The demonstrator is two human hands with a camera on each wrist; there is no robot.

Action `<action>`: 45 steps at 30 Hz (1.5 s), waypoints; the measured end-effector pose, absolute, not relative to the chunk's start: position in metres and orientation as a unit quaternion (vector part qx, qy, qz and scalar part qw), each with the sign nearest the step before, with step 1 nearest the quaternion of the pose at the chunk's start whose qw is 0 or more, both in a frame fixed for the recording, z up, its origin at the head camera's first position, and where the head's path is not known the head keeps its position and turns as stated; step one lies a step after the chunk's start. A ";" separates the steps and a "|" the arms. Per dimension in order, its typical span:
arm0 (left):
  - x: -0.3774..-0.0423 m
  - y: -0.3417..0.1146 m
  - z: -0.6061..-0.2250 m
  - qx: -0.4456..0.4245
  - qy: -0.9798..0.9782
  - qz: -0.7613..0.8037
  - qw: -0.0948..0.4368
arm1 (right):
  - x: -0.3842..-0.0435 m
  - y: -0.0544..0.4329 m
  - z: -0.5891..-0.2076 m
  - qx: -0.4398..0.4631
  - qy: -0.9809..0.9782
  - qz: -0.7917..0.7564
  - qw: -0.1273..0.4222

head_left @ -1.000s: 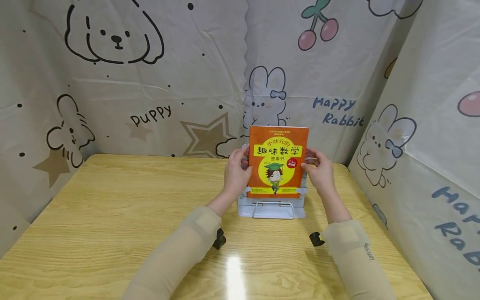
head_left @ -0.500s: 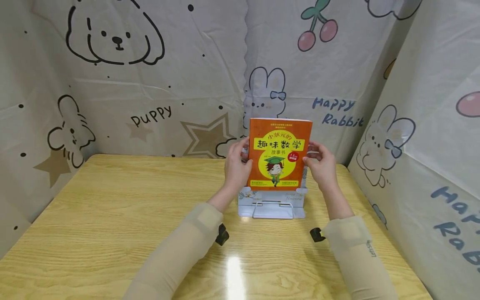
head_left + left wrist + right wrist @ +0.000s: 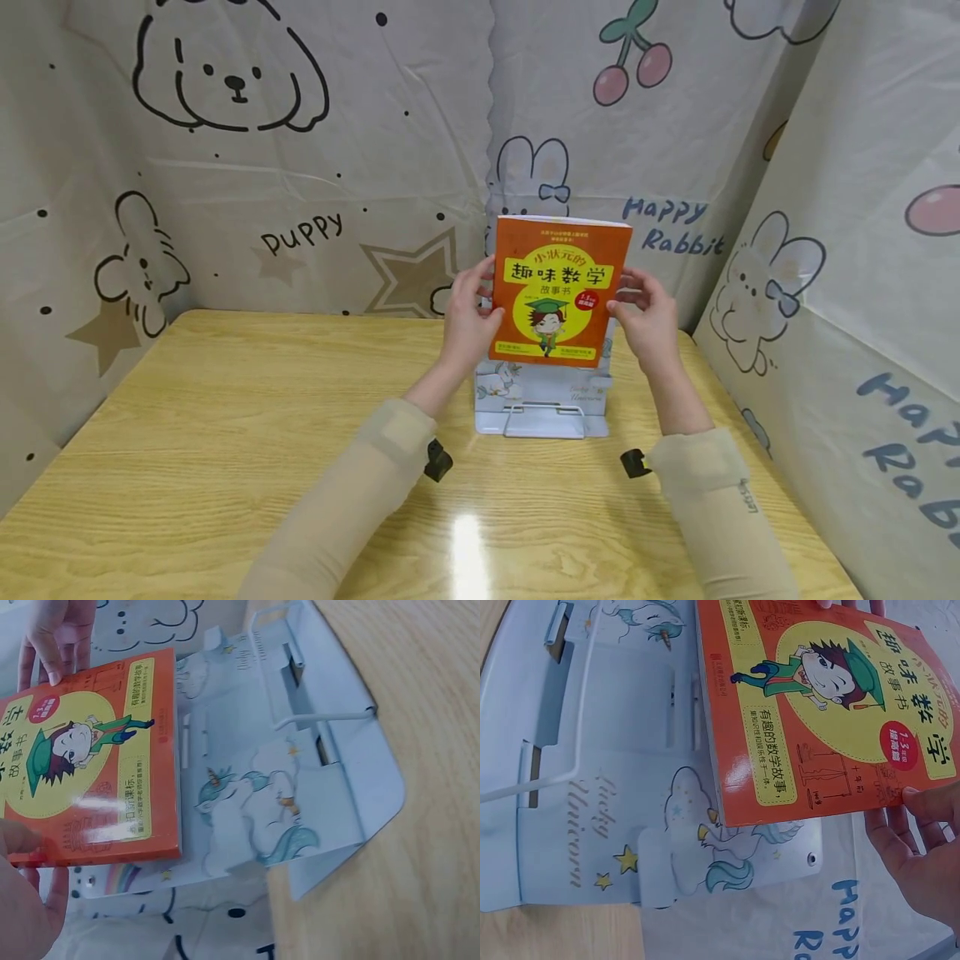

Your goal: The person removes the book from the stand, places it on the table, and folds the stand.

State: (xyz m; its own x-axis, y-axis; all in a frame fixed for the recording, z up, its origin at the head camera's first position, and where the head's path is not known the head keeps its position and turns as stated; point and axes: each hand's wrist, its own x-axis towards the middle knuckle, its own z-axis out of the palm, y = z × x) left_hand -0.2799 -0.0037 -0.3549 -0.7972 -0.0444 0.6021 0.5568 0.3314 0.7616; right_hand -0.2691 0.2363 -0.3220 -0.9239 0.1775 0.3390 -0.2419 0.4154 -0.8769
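Note:
An orange and yellow book (image 3: 555, 292) with a cartoon figure in a green cap is held upright between both hands. My left hand (image 3: 468, 317) grips its left edge, thumb on the cover and fingers behind. At the opposite edge my right hand (image 3: 647, 321) pinches it the same way, as the right wrist view also shows. Behind and below the book stands a pale blue book stand (image 3: 540, 387) with unicorn drawings. The left wrist view shows the book's lower edge apart from the stand's bottom ledge (image 3: 349, 742). Part of the stand's back plate is hidden by the book.
The stand sits on a light wood table (image 3: 262, 433), near its back edge. A white wire bar (image 3: 543, 421) spans the front of the stand. Printed cloth walls (image 3: 315, 167) rise behind the table and along both sides.
The book has risen off the stand and tipped slightly back, with its top page edge now showing. Both hands have moved up with it. The stand has stayed in place.

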 end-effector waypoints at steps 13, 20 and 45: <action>-0.268 -0.023 -0.322 -0.202 -0.780 -0.527 0.269 | -0.260 0.231 -0.309 0.069 -0.795 0.568 0.200; -0.254 -0.036 -0.305 -0.215 -0.805 -0.491 0.254 | -0.253 0.227 -0.300 0.100 -0.768 0.604 0.189; -0.221 -0.080 -0.263 -0.227 -0.801 -0.490 0.256 | -0.224 0.195 -0.272 0.188 -0.690 0.663 0.220</action>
